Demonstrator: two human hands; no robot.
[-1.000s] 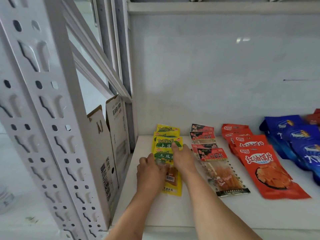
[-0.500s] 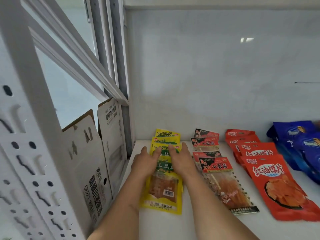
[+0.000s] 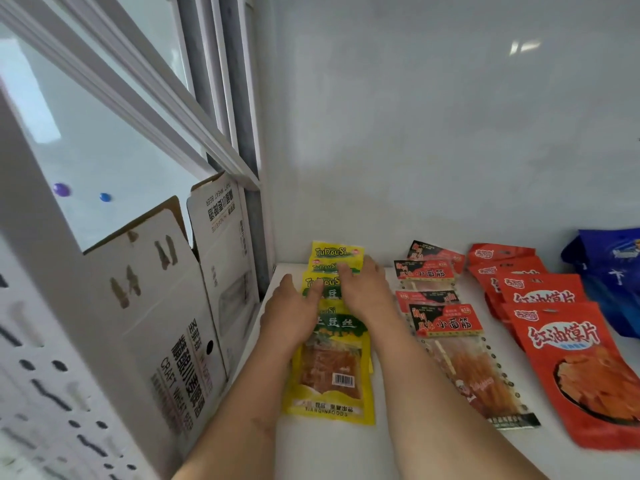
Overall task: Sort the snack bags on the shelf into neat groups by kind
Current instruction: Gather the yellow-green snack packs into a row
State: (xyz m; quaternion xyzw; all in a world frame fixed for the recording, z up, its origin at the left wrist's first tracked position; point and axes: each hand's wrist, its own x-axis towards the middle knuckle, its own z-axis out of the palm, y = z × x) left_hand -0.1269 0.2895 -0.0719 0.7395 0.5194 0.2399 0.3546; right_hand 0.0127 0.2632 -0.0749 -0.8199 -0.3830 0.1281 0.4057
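Note:
Several yellow potato-strip bags (image 3: 330, 368) lie overlapped in a row running from the shelf's front to its back wall, at the left end. My left hand (image 3: 294, 306) rests flat on the row's left side, fingers straight. My right hand (image 3: 363, 289) presses flat on the row's right side, fingertips near the back bags. Right of them lie several clear bags with red headers (image 3: 446, 323), then several red-orange bags (image 3: 568, 355), then blue bags (image 3: 613, 271) at the far right.
The white shelf board (image 3: 391, 452) meets a white back wall. Folded cardboard boxes (image 3: 180, 323) stand just left of the shelf, behind a perforated white upright (image 3: 31, 375).
Both hands have slid farther back along the yellow row, uncovering the front bag. The view has come closer and turned left.

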